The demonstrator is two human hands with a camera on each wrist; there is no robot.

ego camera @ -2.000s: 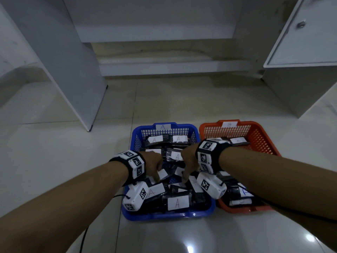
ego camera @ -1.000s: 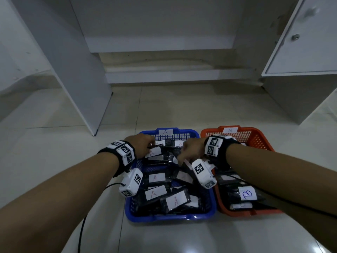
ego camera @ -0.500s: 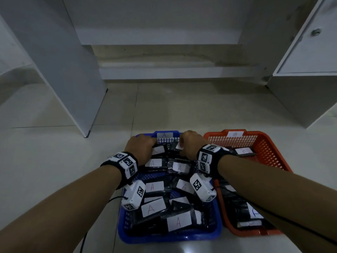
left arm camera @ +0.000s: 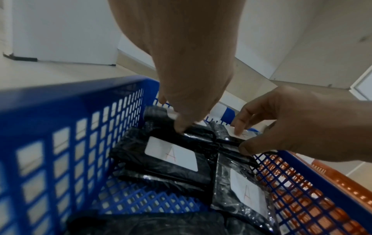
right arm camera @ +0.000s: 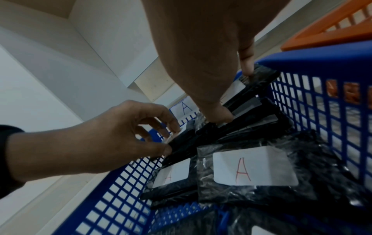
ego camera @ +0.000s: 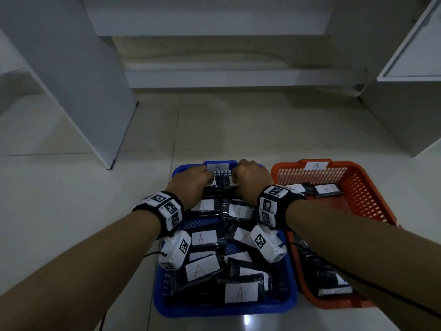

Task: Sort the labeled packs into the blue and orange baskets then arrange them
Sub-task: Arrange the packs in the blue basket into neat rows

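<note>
Since two seconds back my hands have travelled from the middle of the blue basket [ego camera: 164, 266] up to its far wall, under the taped A tag [ego camera: 217, 167]. I judge I am squaring the far row of packs against that wall, so the arranging runs from back to front. On the left, my left hand [ego camera: 192, 185] has fingers curled, thumb and fingertips pinching the edge of the far-left pack [left arm camera: 161, 116], which lies flat in the far-left corner just beyond a pack with a red A [left arm camera: 171, 155]. Next to it, my right hand [ego camera: 251, 180] is likewise curled, thumb and fingers clamped on the far-right pack [right arm camera: 259, 74], which leans tilted against the wall. Further right, the orange basket [ego camera: 372, 201] touches the blue one and holds its own packs, untouched by either hand.
</note>
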